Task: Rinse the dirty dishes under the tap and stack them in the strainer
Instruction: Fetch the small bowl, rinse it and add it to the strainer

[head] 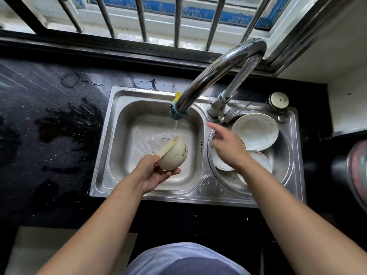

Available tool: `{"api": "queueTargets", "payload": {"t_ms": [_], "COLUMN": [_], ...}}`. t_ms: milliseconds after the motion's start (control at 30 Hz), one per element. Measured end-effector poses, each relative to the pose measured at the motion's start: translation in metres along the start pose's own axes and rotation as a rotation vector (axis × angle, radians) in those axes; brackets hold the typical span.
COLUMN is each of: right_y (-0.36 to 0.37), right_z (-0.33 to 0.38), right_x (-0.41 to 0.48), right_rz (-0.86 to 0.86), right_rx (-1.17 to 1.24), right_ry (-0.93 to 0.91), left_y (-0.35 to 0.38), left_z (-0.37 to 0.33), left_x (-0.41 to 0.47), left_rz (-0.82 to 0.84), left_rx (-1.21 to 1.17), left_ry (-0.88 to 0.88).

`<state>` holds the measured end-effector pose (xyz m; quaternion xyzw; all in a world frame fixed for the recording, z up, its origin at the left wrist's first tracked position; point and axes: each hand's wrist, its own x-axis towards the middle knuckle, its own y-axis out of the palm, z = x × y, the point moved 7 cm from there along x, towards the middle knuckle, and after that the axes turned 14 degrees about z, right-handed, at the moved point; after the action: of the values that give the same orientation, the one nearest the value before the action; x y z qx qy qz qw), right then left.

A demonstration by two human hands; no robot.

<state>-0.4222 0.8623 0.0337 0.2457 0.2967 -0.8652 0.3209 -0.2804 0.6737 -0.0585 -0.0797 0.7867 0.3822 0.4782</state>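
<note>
My left hand (155,175) grips a cream bowl (173,153) with a drawn motif, tilted on its side over the left sink basin (123,147). A thin stream of water falls from the tap spout (177,113) onto the bowl's rim. My right hand (228,145) hovers with fingers spread above the round strainer (282,171) in the right basin, holding nothing. In the strainer a white plate (256,132) leans at the back, and other white dishes (260,158) lie partly hidden under my right hand.
The curved chrome tap (218,68) arches over the sink from its base (218,108). A wet black counter (49,126) lies to the left. A round white plug (278,100) sits at the sink's back right corner. Window bars (178,20) run behind.
</note>
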Motion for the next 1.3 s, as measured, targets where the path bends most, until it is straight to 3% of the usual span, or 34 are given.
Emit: {"api": "queueTargets", "payload": {"t_ms": [100,167,367,467,600,733,900,1033,1200,1300], "right_y": [0.054,0.074,0.08,0.08,0.074,0.08,0.081,0.05,-0.017,-0.048], "right_z": [0.019,0.024,0.014,0.011,0.002,-0.012,-0.034,-0.06,-0.097,-0.124], "right_x": [-0.016,-0.023,-0.026,-0.03,-0.036,-0.041,-0.045,-0.058,-0.08,-0.086], "right_rz": [0.291,0.35,0.305,0.339,0.215,0.12,0.22,0.176,0.034,-0.016], "right_rx": [-0.019,-0.026,-0.112,-0.021,0.016,0.214,0.526,0.538,0.319,0.232], "right_ry": [-0.146,-0.178,-0.133,-0.148,-0.102,0.007,0.007,-0.032,-0.006,0.03], "left_y": [0.013,0.019,0.015,0.006,0.002,0.012,0.022,0.047,0.1,0.126], "left_z": [0.015,0.022,0.027,0.024,0.011,0.001,-0.003,0.008,0.04,0.065], "left_x": [-0.001,-0.004,-0.012,-0.015,-0.02,-0.022,-0.02,-0.009,0.014,0.029], "left_rz": [0.162,0.26,0.361,0.33,0.221,0.106,-0.019,0.068,0.266,0.261], "left_rx": [-0.057,-0.113,0.075,0.238,0.377,0.486,0.605,0.685,0.75,0.811], "left_ry": [-0.151,-0.225,-0.286,-0.254,-0.136,0.042,0.118,0.078,0.027,0.033]}}
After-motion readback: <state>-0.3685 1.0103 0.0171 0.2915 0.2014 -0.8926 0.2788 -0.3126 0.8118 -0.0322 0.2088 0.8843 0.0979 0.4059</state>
